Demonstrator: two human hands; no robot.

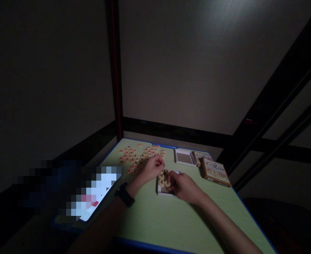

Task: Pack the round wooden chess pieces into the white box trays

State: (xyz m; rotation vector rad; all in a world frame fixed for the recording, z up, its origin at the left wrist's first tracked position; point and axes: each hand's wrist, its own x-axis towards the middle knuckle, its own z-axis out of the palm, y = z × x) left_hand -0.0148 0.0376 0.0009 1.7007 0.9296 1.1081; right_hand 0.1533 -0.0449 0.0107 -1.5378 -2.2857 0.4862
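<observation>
On a green table lies a spread of several round pale game pieces with red or black marks. My left hand, a dark watch on its wrist, is closed in a pinch at the near edge of that spread; what it pinches is too small to make out. My right hand is closed over a small white box and holds pale pieces stacked in it.
An open white box tray and two printed box lids lie at the table's far right. A lit, blurred-out screen sits at the left edge. Dark wooden posts and rails surround the table; the room is dim.
</observation>
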